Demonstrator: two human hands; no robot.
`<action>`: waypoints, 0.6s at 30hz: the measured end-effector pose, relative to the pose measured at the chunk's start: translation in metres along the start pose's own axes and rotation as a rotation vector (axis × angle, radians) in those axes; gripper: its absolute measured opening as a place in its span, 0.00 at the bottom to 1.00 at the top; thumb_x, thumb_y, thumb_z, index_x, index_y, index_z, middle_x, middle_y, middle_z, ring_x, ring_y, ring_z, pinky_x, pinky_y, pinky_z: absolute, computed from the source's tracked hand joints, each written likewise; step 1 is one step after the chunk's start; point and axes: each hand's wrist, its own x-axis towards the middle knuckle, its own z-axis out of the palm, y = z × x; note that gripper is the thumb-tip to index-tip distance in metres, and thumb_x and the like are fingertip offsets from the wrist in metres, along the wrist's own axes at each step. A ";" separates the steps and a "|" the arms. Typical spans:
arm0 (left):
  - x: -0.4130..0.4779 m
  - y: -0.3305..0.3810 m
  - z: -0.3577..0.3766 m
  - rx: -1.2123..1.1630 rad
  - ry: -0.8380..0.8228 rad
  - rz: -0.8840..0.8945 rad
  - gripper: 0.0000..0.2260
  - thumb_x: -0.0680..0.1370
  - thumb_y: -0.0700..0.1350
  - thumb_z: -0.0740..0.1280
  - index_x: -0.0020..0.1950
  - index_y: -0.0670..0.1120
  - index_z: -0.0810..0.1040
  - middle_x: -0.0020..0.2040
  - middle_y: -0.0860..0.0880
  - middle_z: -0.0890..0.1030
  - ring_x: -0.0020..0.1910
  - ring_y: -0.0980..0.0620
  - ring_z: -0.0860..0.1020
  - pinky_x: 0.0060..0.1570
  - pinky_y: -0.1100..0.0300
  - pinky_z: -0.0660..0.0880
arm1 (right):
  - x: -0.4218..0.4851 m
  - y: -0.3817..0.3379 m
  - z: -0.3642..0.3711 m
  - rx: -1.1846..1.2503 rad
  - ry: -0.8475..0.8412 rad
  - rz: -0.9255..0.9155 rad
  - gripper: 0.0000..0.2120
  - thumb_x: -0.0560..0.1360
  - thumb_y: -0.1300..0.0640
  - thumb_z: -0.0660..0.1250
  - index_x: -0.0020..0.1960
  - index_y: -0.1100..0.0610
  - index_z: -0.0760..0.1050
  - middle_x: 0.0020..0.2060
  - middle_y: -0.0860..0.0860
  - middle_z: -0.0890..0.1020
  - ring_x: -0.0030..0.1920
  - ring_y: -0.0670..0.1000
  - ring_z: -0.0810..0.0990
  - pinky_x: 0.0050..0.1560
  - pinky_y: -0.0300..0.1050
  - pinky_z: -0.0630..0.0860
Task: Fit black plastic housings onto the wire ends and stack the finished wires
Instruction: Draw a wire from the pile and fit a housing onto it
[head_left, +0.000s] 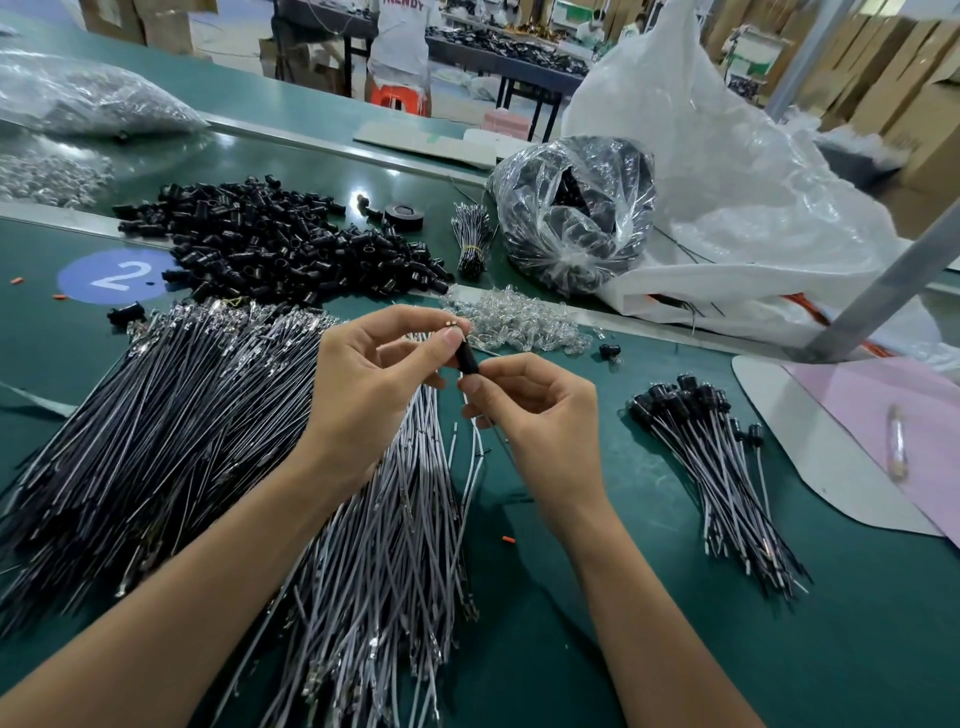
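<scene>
Green worktop (623, 597), centre: left hand (363, 384) pinching black housing (467, 356), right hand (540, 415) pinching its wire (501, 441), apparently seating it; finished wires (711, 457) stacked near right edge within reach.

Green tabletop (597, 597) clutter, workshop behind.
Blue "2" sticker (117, 275) at left, black tape roll (404, 214) farther back; tied clear bag (571, 213) of dark contents against big white bag (727, 197); pink sheet (883, 410) at right under slanted metal post (883, 291); orange stool (397, 98) and cardboard boxes (909, 104) in background.
</scene>
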 end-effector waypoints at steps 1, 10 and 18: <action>0.000 0.000 0.000 0.013 -0.002 0.012 0.03 0.73 0.38 0.73 0.44 0.45 0.83 0.44 0.50 0.86 0.40 0.54 0.82 0.37 0.64 0.77 | 0.000 0.000 0.000 0.008 0.005 -0.005 0.03 0.71 0.66 0.74 0.43 0.60 0.83 0.34 0.55 0.85 0.34 0.53 0.85 0.37 0.39 0.79; -0.002 0.002 0.000 0.003 -0.021 0.016 0.07 0.70 0.38 0.71 0.40 0.49 0.86 0.40 0.49 0.85 0.38 0.52 0.81 0.38 0.60 0.78 | -0.002 0.002 0.002 -0.028 -0.020 -0.029 0.03 0.73 0.66 0.73 0.43 0.60 0.82 0.35 0.54 0.86 0.34 0.52 0.84 0.39 0.41 0.80; -0.005 0.000 0.003 -0.029 -0.205 -0.078 0.15 0.69 0.39 0.74 0.55 0.43 0.82 0.49 0.45 0.86 0.48 0.50 0.84 0.48 0.61 0.79 | 0.000 0.005 0.002 -0.102 0.017 -0.054 0.10 0.75 0.64 0.71 0.39 0.52 0.78 0.31 0.44 0.82 0.33 0.44 0.79 0.38 0.42 0.78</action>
